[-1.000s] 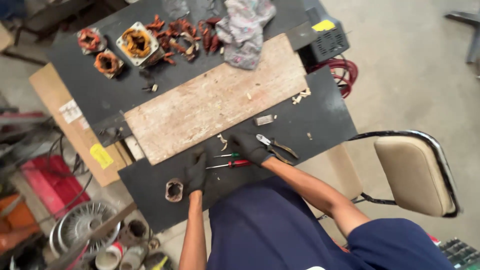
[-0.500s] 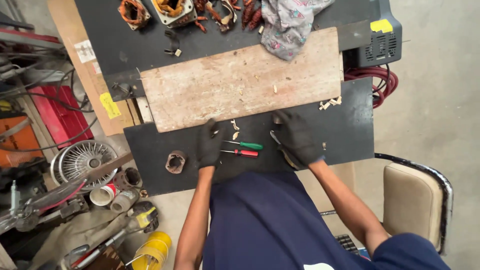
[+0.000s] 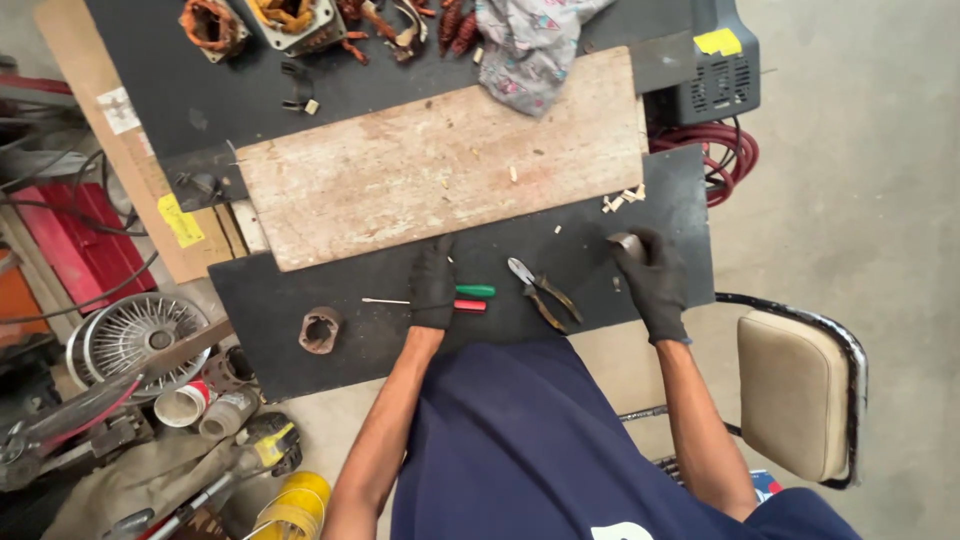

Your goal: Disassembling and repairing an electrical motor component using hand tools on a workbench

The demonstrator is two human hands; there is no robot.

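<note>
Both my hands wear black gloves. My left hand [image 3: 434, 283] rests on the dark tabletop [image 3: 300, 285], fingers down over two screwdrivers with a green [image 3: 476, 291] and a red handle [image 3: 471, 306]. My right hand [image 3: 650, 280] is out to the right near the table's edge, closed around a small grey metal piece [image 3: 625, 241]. Between the hands lie pliers [image 3: 540, 291], untouched. A worn wooden board [image 3: 440, 160] lies just beyond my hands.
A round rusty ring [image 3: 319, 331] sits at the left of the tabletop. Copper-wound motor parts [image 3: 290, 15] and a cloth [image 3: 530, 45] lie at the far side. A dark box [image 3: 715, 65], red hose [image 3: 725, 165], a chair [image 3: 795, 395] and floor clutter surround the table.
My right hand has moved away from the pliers to the right and closed on the grey piece. My left hand stays on the screwdrivers. The view has shifted.
</note>
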